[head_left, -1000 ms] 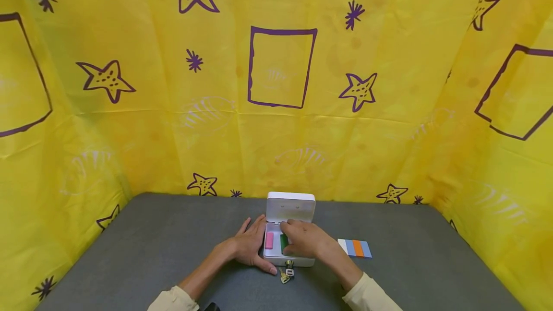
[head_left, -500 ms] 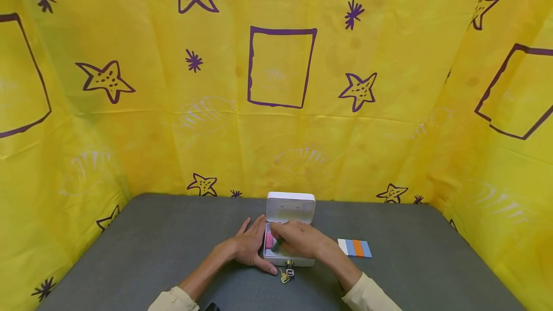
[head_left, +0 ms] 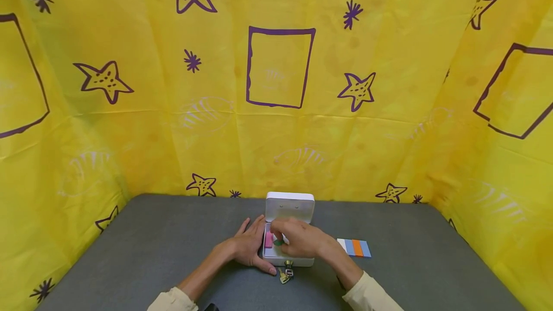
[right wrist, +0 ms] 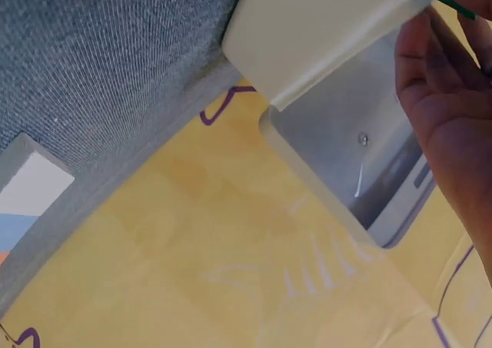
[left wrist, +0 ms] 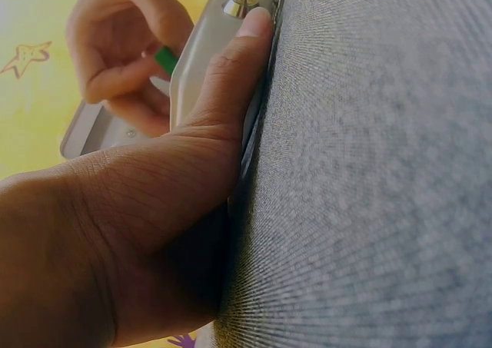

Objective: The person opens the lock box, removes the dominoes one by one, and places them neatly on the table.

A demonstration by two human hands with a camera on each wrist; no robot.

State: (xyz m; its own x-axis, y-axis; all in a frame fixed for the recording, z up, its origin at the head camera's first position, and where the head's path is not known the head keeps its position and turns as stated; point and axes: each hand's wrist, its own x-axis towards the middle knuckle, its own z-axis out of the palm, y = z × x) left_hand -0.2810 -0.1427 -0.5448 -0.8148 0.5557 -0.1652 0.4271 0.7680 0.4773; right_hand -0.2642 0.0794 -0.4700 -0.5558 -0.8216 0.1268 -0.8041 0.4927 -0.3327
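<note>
A small white metal cash box [head_left: 282,262] stands on the table with its lid [head_left: 290,208] raised. My left hand [head_left: 248,247] rests against the box's left side, fingers straight, its thumb along the front near the lock. Over the inside of the box, my right hand [head_left: 301,238] pinches a small green flat piece [left wrist: 166,60] between thumb and fingers. Most of that piece is hidden by the fingers. A pink block [head_left: 269,240] lies inside the box at the left.
Keys [head_left: 283,276] hang from the lock at the box's front. To the right lies a striped white, blue and orange block [head_left: 356,248], perhaps an eraser. The grey table [head_left: 432,253] ends at a yellow patterned cloth [head_left: 276,148] behind and at both sides.
My right hand has picked up the green piece from the box floor, moving it leftward towards the pink block and turning it. My left hand has kept its place.
</note>
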